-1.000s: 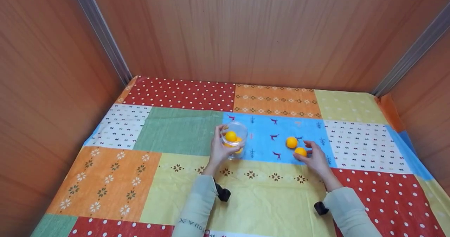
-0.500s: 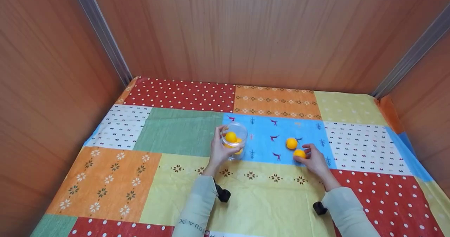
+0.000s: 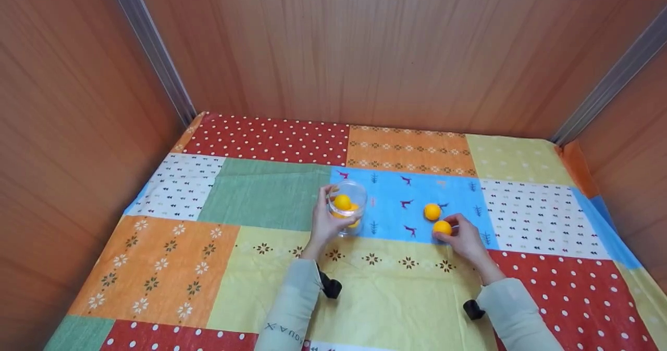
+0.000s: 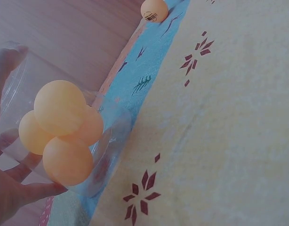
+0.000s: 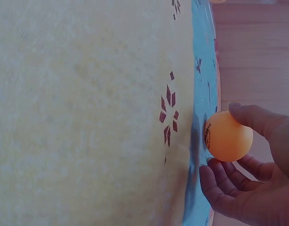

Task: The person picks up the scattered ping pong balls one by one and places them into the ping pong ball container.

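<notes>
My left hand [image 3: 324, 225] grips a clear plastic jar [image 3: 355, 190] standing on the blue patch, fingers and thumb round its sides. Several orange ping-pong balls [image 4: 60, 108] are piled inside it, visible through the wall in the left wrist view. To the right, my right hand [image 3: 467, 240] pinches another orange ping-pong ball [image 5: 229, 136] between thumb and fingers, low over the cloth; dark print shows on the ball's side. Just behind and left of it, a loose ping-pong ball [image 3: 432, 212] lies on the blue patch.
A patchwork tablecloth [image 3: 385, 299] covers the table. Wood-grain panels [image 3: 365, 49] enclose the back and both sides, with metal posts [image 3: 156, 54] at the corners. Blue cloth lies between the jar and the loose ball.
My right hand and its ping-pong ball have shifted slightly left and toward me, and the fingers have closed nearer round the ball. The left hand and jar stay put.
</notes>
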`<action>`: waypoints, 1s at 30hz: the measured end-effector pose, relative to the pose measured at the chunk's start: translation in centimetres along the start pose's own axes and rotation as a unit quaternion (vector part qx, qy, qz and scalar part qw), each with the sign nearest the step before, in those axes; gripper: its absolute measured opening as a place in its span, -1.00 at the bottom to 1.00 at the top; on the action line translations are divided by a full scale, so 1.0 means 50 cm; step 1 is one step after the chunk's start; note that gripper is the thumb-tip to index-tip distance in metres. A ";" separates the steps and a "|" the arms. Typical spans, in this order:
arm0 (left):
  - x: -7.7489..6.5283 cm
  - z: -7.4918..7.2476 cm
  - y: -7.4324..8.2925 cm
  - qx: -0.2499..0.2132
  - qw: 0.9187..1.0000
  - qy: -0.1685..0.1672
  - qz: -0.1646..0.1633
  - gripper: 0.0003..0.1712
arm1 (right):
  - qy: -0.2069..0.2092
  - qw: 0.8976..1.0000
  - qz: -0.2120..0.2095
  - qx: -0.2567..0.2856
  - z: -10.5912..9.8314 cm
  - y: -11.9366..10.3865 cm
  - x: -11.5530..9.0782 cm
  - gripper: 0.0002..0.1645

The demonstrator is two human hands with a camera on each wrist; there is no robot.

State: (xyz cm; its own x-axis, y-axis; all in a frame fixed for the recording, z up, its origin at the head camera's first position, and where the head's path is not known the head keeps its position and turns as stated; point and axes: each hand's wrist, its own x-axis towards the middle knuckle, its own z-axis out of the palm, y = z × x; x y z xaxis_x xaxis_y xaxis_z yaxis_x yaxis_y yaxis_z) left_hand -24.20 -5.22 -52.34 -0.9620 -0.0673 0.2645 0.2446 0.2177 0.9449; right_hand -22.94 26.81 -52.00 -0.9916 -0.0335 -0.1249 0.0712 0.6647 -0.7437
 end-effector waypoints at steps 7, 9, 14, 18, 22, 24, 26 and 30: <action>-0.002 -0.001 0.006 -0.005 1.000 -0.006 0.002 -0.07 | 0.003 0.999 -0.040 0.006 0.006 -0.029 -0.010 -0.47; -0.007 -0.005 0.023 -0.015 1.000 -0.007 0.012 -0.07 | 0.009 0.998 -0.057 0.005 0.009 -0.038 -0.012 -0.47; -0.019 -0.015 0.069 -0.034 0.999 -0.010 0.022 -0.11 | 0.023 0.995 -0.092 0.011 0.016 -0.059 -0.017 -0.51; -0.021 -0.016 0.073 -0.031 0.999 -0.013 0.017 -0.10 | 0.023 0.994 -0.104 0.016 0.023 -0.077 -0.022 -0.51; -0.020 -0.015 0.071 -0.030 0.999 -0.013 0.013 -0.09 | 0.026 0.992 -0.123 0.024 0.031 -0.093 -0.025 -0.51; -0.020 -0.015 0.071 -0.029 0.999 -0.012 0.012 -0.10 | 0.028 0.990 -0.134 0.029 0.035 -0.102 -0.026 -0.52; -0.020 -0.015 0.073 -0.030 0.999 -0.011 0.011 -0.11 | 0.029 0.988 -0.144 0.039 0.038 -0.112 -0.027 -0.53; -0.021 -0.015 0.077 -0.026 1.000 -0.011 0.010 -0.10 | 0.032 0.985 -0.161 0.058 0.045 -0.136 -0.028 -0.54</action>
State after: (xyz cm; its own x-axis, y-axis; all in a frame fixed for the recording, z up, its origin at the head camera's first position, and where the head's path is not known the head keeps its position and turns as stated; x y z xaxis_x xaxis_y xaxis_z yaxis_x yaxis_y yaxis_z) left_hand -22.17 -5.03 -48.84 -0.9593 -0.0428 0.2791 0.2685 0.1669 0.9487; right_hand -21.79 20.64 -48.23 -0.9692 -0.1790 0.1693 -0.2405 0.5374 -0.8083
